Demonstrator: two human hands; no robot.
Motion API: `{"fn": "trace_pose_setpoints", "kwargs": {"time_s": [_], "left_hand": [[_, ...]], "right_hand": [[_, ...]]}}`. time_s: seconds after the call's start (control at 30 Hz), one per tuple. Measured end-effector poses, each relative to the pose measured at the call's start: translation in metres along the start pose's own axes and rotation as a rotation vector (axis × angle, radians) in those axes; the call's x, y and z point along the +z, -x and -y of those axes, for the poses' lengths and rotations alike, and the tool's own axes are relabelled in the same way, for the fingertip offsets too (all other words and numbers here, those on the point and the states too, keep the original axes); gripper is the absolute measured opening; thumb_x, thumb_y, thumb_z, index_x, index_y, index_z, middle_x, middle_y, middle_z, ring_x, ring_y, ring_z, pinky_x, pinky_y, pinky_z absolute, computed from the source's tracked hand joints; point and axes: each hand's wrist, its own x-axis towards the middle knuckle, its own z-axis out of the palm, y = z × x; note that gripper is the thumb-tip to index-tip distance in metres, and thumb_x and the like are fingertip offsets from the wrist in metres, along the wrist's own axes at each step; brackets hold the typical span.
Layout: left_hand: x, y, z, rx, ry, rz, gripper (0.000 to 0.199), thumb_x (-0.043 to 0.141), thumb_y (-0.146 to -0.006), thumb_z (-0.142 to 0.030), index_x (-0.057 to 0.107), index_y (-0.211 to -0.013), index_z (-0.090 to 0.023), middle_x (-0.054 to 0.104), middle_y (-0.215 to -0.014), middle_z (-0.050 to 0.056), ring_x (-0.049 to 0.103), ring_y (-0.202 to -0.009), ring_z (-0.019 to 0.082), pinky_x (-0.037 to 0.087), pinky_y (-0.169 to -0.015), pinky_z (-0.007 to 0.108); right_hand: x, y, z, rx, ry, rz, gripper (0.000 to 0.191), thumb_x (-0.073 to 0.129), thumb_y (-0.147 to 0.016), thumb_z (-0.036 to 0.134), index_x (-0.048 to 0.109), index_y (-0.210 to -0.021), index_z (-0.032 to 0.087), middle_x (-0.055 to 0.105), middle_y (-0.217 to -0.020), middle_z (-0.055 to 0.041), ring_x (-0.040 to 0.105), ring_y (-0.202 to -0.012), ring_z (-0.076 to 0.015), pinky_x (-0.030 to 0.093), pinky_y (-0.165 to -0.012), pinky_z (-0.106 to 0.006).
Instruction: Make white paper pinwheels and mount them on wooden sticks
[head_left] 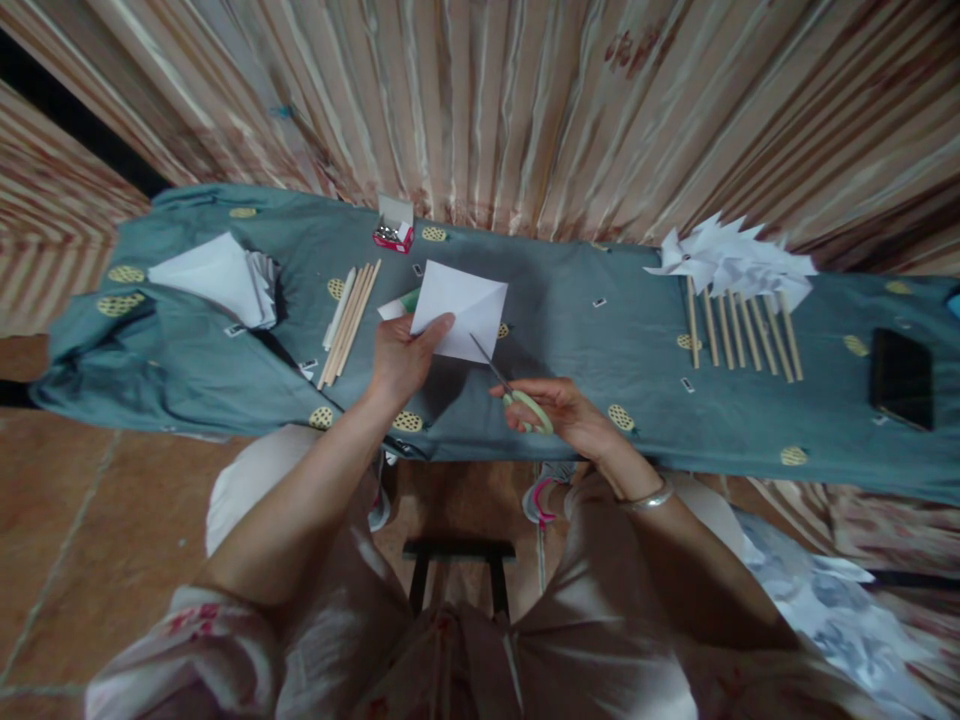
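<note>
My left hand (409,355) pinches a square white sheet of paper (463,300) by its lower left edge, thumb on top. Faint crease lines run across the sheet. In my right hand (559,408) is a pair of scissors (529,412) with pale green handles. Their blades point up and left and meet the paper near its lower edge; whether the blades are apart I cannot tell. Partly hidden behind the sheet lies a green and white item (400,304), its kind unclear.
A stack of white paper (214,280) lies at left, beside several wooden sticks (351,325). A small red box (394,225) holding shiny bits stands at the back. Paper pinwheels (739,262) on sticks and a black phone (901,378) lie at right on the green cloth (585,340).
</note>
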Motion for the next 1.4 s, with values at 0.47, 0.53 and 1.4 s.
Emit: {"fn": "trace_pose_setpoints", "kwargs": {"time_s": [0.47, 0.53, 1.4], "left_hand": [[0.0002, 0.0021, 0.0019, -0.032, 0.01, 0.003, 0.033, 0.081, -0.065, -0.045, 0.074, -0.072, -0.013, 0.071, -0.069, 0.004, 0.061, -0.061, 0.017, 0.051, -0.058, 0.029], [0.0002, 0.003, 0.0017, -0.044, -0.01, 0.012, 0.033, 0.081, -0.065, -0.045, 0.073, -0.071, -0.013, 0.07, -0.067, 0.003, 0.06, -0.06, 0.017, 0.05, -0.058, 0.028], [0.0012, 0.004, 0.0052, -0.06, -0.008, 0.042, 0.034, 0.081, -0.066, -0.047, 0.073, -0.069, -0.014, 0.067, -0.064, 0.002, 0.058, -0.057, 0.015, 0.048, -0.057, 0.028]], "right_hand": [[0.001, -0.0012, -0.0033, 0.003, 0.001, -0.029, 0.044, 0.093, -0.054, 0.038, 0.079, -0.089, 0.016, 0.066, -0.061, 0.0017, 0.059, -0.056, -0.0084, 0.048, -0.055, -0.024], [0.0018, -0.0016, -0.0031, 0.011, -0.005, -0.033, 0.044, 0.093, -0.053, 0.037, 0.079, -0.088, 0.016, 0.066, -0.061, 0.0019, 0.059, -0.056, -0.0079, 0.048, -0.055, -0.023], [0.0002, -0.0035, -0.0056, -0.051, 0.052, -0.021, 0.042, 0.091, -0.058, 0.04, 0.078, -0.089, 0.016, 0.063, -0.06, 0.0019, 0.055, -0.054, -0.0084, 0.048, -0.055, -0.026]]}}
